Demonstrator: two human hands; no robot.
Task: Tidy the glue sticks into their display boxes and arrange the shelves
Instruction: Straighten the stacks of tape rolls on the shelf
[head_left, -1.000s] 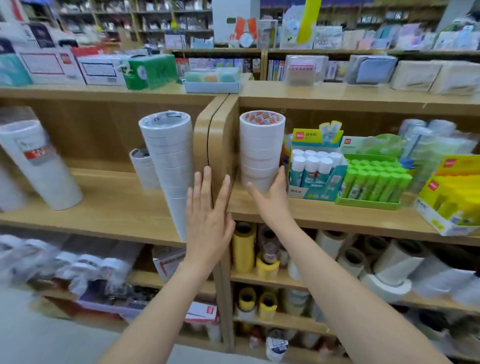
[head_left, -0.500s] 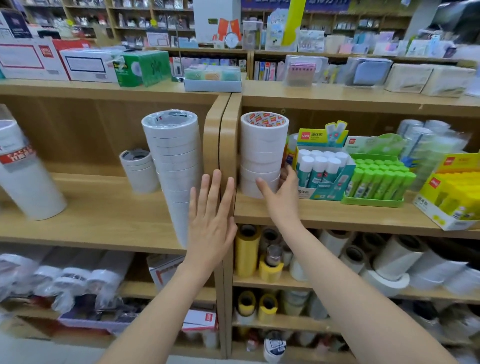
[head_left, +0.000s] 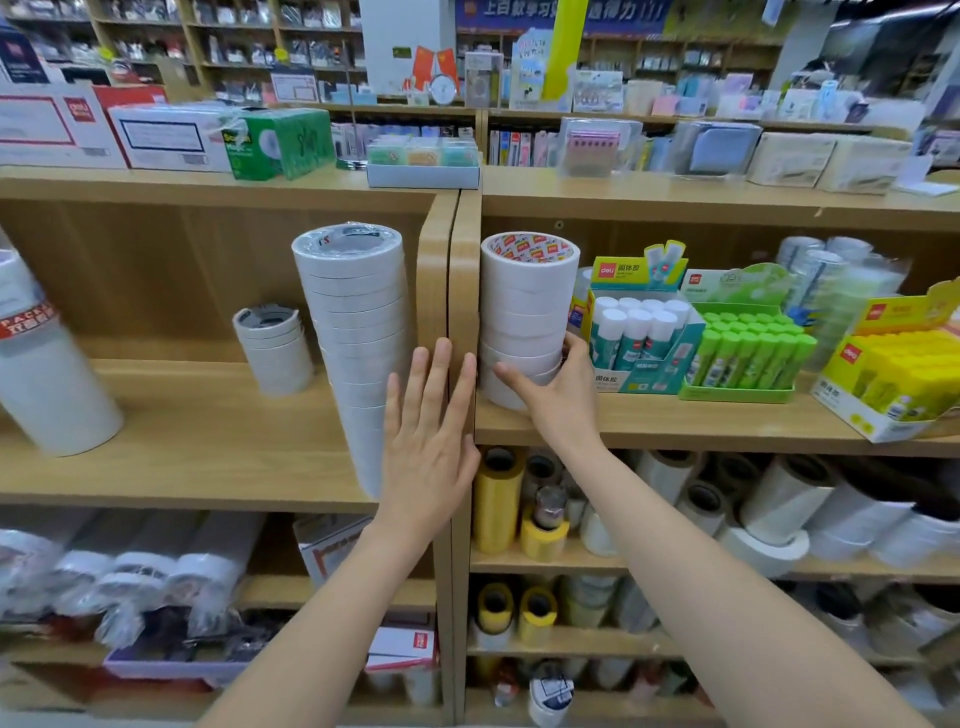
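Note:
My right hand (head_left: 557, 387) grips the base of a stack of white tape rolls (head_left: 527, 306) at the left end of the right shelf (head_left: 675, 423). My left hand (head_left: 428, 441) lies flat with straight fingers against the wooden divider (head_left: 449, 291), beside a tall leaning stack of tape rolls (head_left: 358, 343). Right of my right hand stands a teal display box of white-capped glue sticks (head_left: 641, 343). Further right come a green tray of green-capped glue sticks (head_left: 748, 353) and a yellow display box of glue sticks (head_left: 893, 374).
A short tape stack (head_left: 272, 345) and a large white roll (head_left: 47, 374) stand on the left shelf. Boxes (head_left: 171, 135) line the shelf top. Yellow and white rolls (head_left: 498, 499) fill the lower shelves. Wrapped packs (head_left: 831, 291) sit behind the green tray.
My right hand has slid from the front of the tape stack to wrap round its base, fingers reaching to its right side. My left hand has stayed against the divider.

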